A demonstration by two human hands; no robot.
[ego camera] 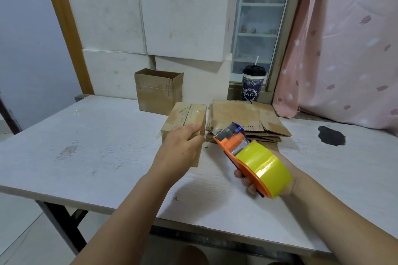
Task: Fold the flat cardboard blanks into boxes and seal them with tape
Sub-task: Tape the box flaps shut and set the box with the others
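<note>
Your left hand (pixel 181 146) grips the taped box (pixel 187 117) by its near top edge, steadying it on the table (pixel 86 157); your right hand (pixel 247 180) closes around the tape dispenser (pixel 254 157), held ready just beside the flat blanks (pixel 247 114)

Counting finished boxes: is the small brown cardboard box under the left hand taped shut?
Shut. The small brown cardboard box has flat top flaps with clear tape along their seam.

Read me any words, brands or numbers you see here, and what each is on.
"HAGEE": on the blue paper cup; an earlier letter may be hidden round its curve.
Dark marks on the taped box: too blurred to read.
</note>
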